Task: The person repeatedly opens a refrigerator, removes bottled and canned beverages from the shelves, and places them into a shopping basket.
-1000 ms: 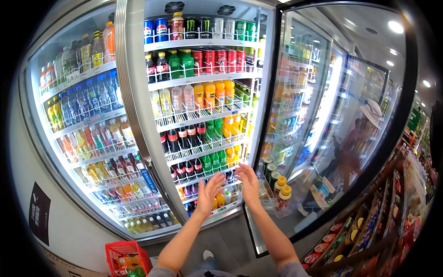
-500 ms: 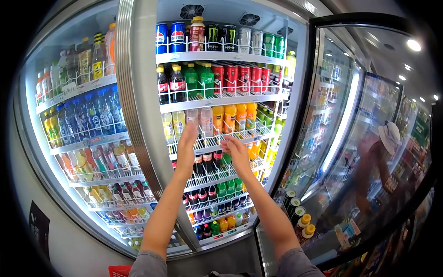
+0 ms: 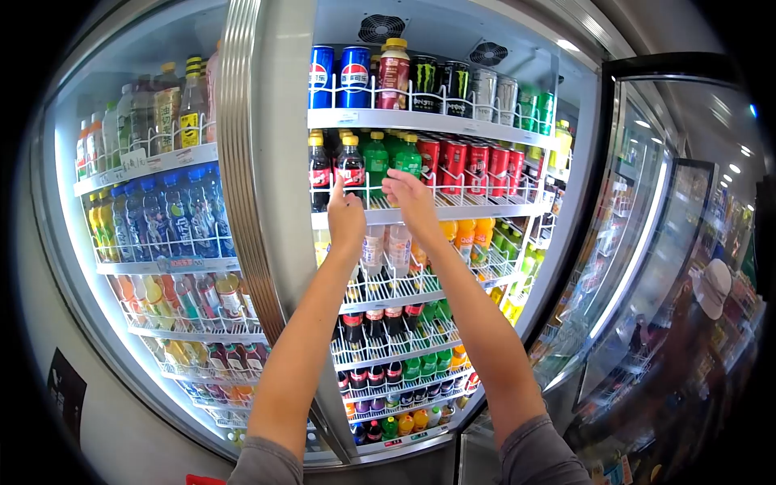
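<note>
Both my hands are raised in front of the second shelf of the cooler. My left hand (image 3: 347, 220) is before a dark cola bottle (image 3: 350, 164) with a yellow cap; one digit points up and the other fingers are partly hidden. Nothing shows in it. To its right, my right hand (image 3: 411, 198) has loosely bent fingers and holds nothing I can see. It overlaps the lower part of a green soda bottle (image 3: 410, 155). Whether either hand touches a bottle, I cannot tell. Red cans (image 3: 478, 168) line the shelf to the right.
Blue cans (image 3: 355, 77) and black cans (image 3: 425, 83) stand on the shelf above. White wire rails (image 3: 453, 187) front the shelves. The glass door (image 3: 598, 242) is swung out at right, reflecting a person in a white hat (image 3: 711, 288). A metal post (image 3: 242, 162) borders the left section.
Both hands have risen from the orange-bottle shelf to the cola and green-bottle shelf. My left hand's flat fingers have bent. The camera view has tilted up and turned left.
</note>
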Motion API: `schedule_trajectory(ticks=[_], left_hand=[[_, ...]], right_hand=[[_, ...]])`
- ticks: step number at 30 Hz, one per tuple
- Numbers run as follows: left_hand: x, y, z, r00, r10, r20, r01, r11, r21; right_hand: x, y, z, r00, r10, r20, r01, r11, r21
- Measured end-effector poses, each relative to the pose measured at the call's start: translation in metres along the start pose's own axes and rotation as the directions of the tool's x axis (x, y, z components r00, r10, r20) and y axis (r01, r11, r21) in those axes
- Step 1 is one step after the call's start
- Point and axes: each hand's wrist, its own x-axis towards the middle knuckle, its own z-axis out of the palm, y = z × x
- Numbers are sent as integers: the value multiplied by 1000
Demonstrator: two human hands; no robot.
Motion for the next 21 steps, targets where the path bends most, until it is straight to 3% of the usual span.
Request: schedule_trajectory(ticks=[2,3,4,8,10,12,16,18,21], left_hand=[[9,-10,1,998,51,-48,-53,997,-52],[9,-10,-2,999,46,-29,-47,998,-36],[7,-9,-4,999,40,-11,-40,999,-20],[21,-30,-8,999,37,18,-38,999,38],[13,-17,-10,997,-51,65,52,999,-17],[13,-22,-11,998,-23,56,25,999,-41],[12,-30,-14,998,23,55,-20,999,-48],[10,-25,-15,997,56,50,-57,998,25],[8,-28,-16,973,229,40,-232,950,209]], right_hand=[[29,4,10,992,-126,8,124,967,-223],[45,10,19,983,-180,-31,170,961,-217],[56,15,24,982,-185,-24,176,962,-211],[96,43,45,986,-146,-82,88,869,-487],[98,38,54,997,-68,-29,42,846,-531],[100,30,64,991,-121,50,129,846,-518],[89,15,68,985,-171,-13,139,843,-520],[82,5,66,958,-286,28,253,797,-549],[65,-11,62,965,-257,-57,233,935,-267]])
